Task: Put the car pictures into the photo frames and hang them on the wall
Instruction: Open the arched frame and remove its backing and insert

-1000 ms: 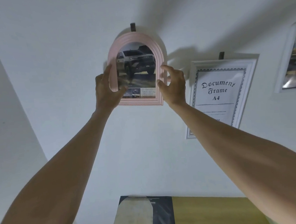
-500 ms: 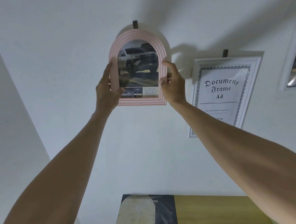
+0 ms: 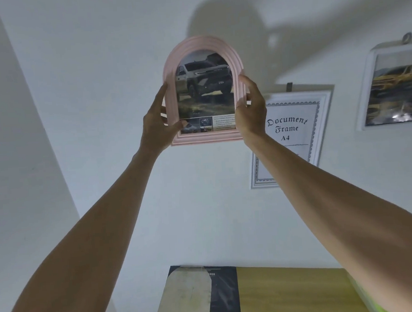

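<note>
Head view shows both arms raised toward a plain white wall (image 3: 96, 66), with an arch-topped pink frame (image 3: 200, 44) held between the two hands. Its moulding is stepped in concentric ridges, matte, rounded at the top and square at the base. Behind the glazing sits a car picture (image 3: 203, 83): a grey pickup on rough ground, with a strip of small images and text along the bottom. The left hand (image 3: 158, 127) grips the frame's left edge, thumb across the lower front corner, fingers extended up the side. The right hand (image 3: 249, 109) grips the right edge, fingers curled round the moulding and thumb on the front face. Whether the frame's back touches the wall cannot be told. Just right of the right hand hangs a white rectangular frame (image 3: 325, 123) with an ornate printed border, lettered "Document Frame A4", partly hidden behind the right forearm. Further right hangs another white frame (image 3: 366, 91), glossy, holding a yellow car picture (image 3: 394, 91), with a small round hanger at its top. Below the arms lies a wood-toned desk (image 3: 290, 293) carrying a dark printed sheet (image 3: 224, 296) with a pale arch-shaped card (image 3: 185, 296) on top of it.
</note>
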Demonstrator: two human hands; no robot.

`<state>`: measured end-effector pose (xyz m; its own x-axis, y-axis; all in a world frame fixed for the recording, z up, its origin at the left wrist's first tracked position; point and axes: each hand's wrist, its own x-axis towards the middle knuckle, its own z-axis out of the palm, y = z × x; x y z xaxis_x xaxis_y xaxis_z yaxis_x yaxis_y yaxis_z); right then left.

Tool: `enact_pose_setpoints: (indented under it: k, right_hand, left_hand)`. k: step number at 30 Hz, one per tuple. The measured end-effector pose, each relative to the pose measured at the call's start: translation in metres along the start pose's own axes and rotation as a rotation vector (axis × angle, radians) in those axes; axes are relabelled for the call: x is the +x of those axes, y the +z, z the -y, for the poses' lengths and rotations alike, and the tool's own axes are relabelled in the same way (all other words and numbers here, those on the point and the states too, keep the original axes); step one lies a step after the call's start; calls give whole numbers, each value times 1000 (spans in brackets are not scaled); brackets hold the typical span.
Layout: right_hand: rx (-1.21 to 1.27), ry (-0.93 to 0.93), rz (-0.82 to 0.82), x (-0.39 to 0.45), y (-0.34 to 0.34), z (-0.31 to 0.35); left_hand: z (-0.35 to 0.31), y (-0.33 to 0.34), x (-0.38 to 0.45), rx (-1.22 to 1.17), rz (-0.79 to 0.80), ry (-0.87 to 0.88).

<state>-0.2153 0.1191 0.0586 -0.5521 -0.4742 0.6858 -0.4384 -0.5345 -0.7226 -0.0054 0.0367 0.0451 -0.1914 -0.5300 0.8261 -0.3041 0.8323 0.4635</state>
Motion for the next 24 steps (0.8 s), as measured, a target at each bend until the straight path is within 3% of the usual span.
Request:
enact_pose_setpoints:
  k: [11,16,20,24]
  right_hand:
    - [-86,154,77,-58,-133,-3]
    - [-299,243,181,-92,-184,-15]
    - [-404,149,185,-116,-207,-10]
    - [-347,55,337,-132,-212,-7]
  left_hand:
    - [-104,48,-102,-147,136,-138]
    - [-140,84,-170,-84,113,-211]
    - [-158,110,-221,63,155,-242]
    - [-165,130,-267,213,225,-277]
